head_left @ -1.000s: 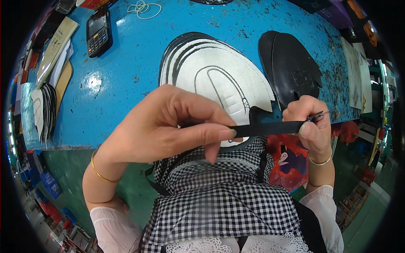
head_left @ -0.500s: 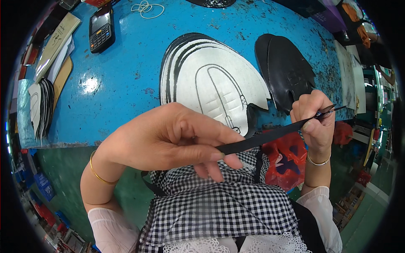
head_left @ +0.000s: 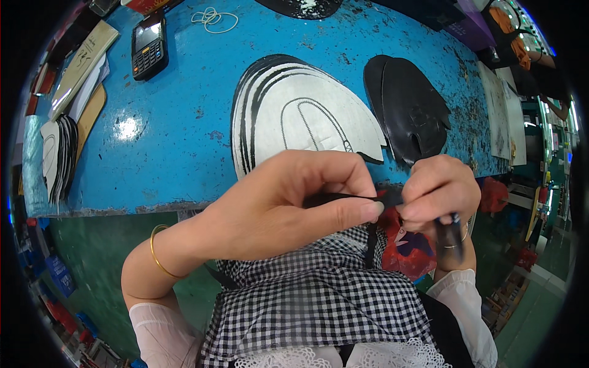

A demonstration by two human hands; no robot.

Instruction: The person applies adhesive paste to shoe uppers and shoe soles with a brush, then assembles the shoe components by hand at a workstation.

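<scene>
A black strap point(head_left: 343, 197) is pinched between the thumb and fingers of my left hand point(head_left: 294, 205), above the table's near edge. My right hand point(head_left: 443, 187) is closed beside it, its fingertips meeting the strap's other end. Out of the underside of that hand pokes a slim dark pointed tool point(head_left: 451, 236), too blurred to name exactly. Beyond my hands lies a stack of white shoe-upper pieces with black edges point(head_left: 307, 92), stitch lines drawn on the top one. Right of the stack sit black leather-like upper pieces point(head_left: 414, 104).
On the blue worktable point(head_left: 178, 135) lie a handheld keypad terminal point(head_left: 150, 52), a loop of pale cord point(head_left: 215, 21) and a small stack of cut pieces point(head_left: 58, 153) at the left. A red plastic bag point(head_left: 408, 251) hangs below the near edge.
My hands have come closer together, so less of the strap shows between them. My right hand has dropped slightly and turned, and its dark tool now points down.
</scene>
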